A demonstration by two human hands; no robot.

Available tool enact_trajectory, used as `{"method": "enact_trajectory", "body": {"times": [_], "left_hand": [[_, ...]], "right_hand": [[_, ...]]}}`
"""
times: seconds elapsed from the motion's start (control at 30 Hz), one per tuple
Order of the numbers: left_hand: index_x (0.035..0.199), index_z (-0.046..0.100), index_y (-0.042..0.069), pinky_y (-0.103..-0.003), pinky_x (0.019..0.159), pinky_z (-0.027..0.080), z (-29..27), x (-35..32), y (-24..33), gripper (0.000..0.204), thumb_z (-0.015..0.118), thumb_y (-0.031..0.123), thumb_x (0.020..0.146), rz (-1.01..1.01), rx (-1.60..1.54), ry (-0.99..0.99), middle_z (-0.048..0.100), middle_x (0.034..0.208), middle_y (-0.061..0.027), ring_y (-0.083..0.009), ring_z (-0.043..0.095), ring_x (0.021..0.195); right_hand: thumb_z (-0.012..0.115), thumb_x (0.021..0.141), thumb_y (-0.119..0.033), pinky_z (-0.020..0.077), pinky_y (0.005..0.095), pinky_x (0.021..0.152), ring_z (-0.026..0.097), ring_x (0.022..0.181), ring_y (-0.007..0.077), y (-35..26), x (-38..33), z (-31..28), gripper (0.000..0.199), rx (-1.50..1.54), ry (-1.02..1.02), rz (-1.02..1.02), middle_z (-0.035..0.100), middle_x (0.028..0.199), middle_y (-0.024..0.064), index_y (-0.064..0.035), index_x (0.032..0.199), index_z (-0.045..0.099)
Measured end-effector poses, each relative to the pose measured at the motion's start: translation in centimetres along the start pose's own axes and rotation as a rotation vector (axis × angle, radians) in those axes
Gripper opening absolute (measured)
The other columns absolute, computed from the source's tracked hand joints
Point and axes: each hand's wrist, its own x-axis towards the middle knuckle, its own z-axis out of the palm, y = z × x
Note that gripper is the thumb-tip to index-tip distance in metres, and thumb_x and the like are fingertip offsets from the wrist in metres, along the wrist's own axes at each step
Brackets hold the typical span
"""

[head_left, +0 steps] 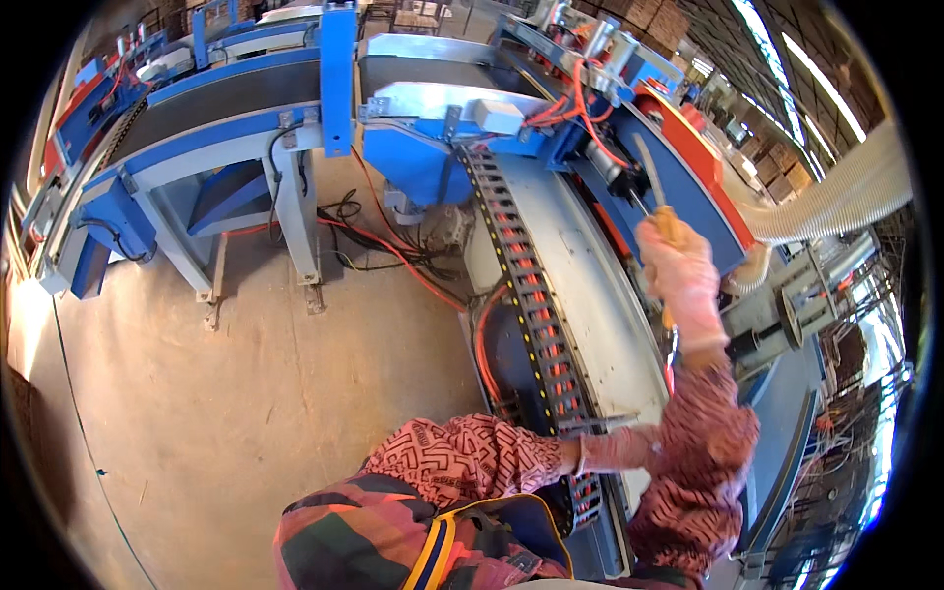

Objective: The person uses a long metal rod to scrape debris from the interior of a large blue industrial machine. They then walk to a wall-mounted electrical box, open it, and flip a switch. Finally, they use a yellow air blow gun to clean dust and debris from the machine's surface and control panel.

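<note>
My right hand (680,280), in a pale pinkish glove, is raised over the right side of a blue and white machine. Its fingers are closed round a tool (646,169) with a yellowish handle and a long, thin grey blade; its exact kind is unclear. The tool's tip points up beside a blue machine panel (678,187) and a black fitting with a metal rod. My left hand (618,449), also gloved, reaches across the machine's pale bed (580,285). Behind my right sleeve its fingers are hidden. Patterned reddish sleeves cover both forearms.
A black cable chain (531,305) with orange hoses runs along the bed. Loose cables (393,246) lie on the floor near machine legs. A blue-framed conveyor (236,98) stands at the back left. A ribbed pale duct (836,192) bends in from the right.
</note>
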Motion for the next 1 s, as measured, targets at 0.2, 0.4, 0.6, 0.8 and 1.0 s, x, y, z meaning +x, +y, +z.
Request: {"method": "enact_trajectory", "body": {"times": [0.2, 0.4, 0.6, 0.8, 1.0], "left_hand": [[0.140, 0.051, 0.000, -0.031, 0.101, 0.047, -16.9, -11.8, 0.7, 0.054, 0.065, 0.026, 0.095, -0.144, -0.108, 0.340, 0.059, 0.135, -0.0132, -0.0209, 0.057, 0.122], [0.130, 0.062, 0.009, -0.039, 0.097, 0.047, -25.1, -31.0, -2.0, 0.057, 0.057, 0.050, 0.092, -0.695, 0.598, 0.661, 0.066, 0.124, -0.0174, -0.0321, 0.062, 0.115], [0.125, 0.064, 0.006, -0.040, 0.097, 0.047, -22.8, -39.8, -2.0, 0.055, 0.056, 0.049, 0.091, -1.123, 0.296, 0.719, 0.066, 0.122, -0.0185, -0.0326, 0.063, 0.113], [0.126, 0.063, 0.007, -0.040, 0.094, 0.049, -23.4, -34.9, -3.3, 0.055, 0.054, 0.050, 0.093, -0.802, 0.626, 0.578, 0.067, 0.121, -0.0168, -0.0317, 0.065, 0.110], [0.127, 0.059, 0.005, -0.040, 0.091, 0.051, -21.8, -26.9, -2.5, 0.051, 0.058, 0.045, 0.095, -0.528, 0.819, 0.399, 0.069, 0.117, -0.0160, -0.0336, 0.066, 0.107]], "right_hand": [[0.067, 0.088, -0.050, 0.0511, 0.0428, 0.082, 0.066, 0.093, 0.0379, 1.3, 13.1, 2.9, 0.049, -0.684, 0.138, 0.049, 0.069, 0.096, 0.0185, -0.0066, 0.112, 0.067], [0.074, 0.084, -0.049, 0.0455, 0.0313, 0.052, 0.058, 0.054, 0.0131, -0.8, 15.8, 2.8, 0.042, -0.332, -0.045, 0.231, 0.063, 0.066, 0.0008, -0.0091, 0.096, 0.070], [0.072, 0.081, -0.056, 0.0507, 0.0349, 0.069, 0.067, 0.071, 0.0192, -1.6, 12.1, 5.9, 0.048, -0.499, 0.039, 0.103, 0.069, 0.074, 0.0051, -0.0117, 0.101, 0.073], [0.078, 0.079, -0.054, 0.0540, 0.0296, 0.063, 0.065, 0.066, 0.0124, 1.9, 4.4, 10.7, 0.057, -0.390, -0.355, -0.153, 0.070, 0.078, 0.0033, -0.0106, 0.115, 0.071], [0.069, 0.081, -0.061, 0.0543, 0.0397, 0.074, 0.069, 0.076, 0.0262, 4.3, 5.7, 7.6, 0.057, -0.566, -0.087, -0.096, 0.071, 0.086, 0.0118, -0.0123, 0.111, 0.072]]}}
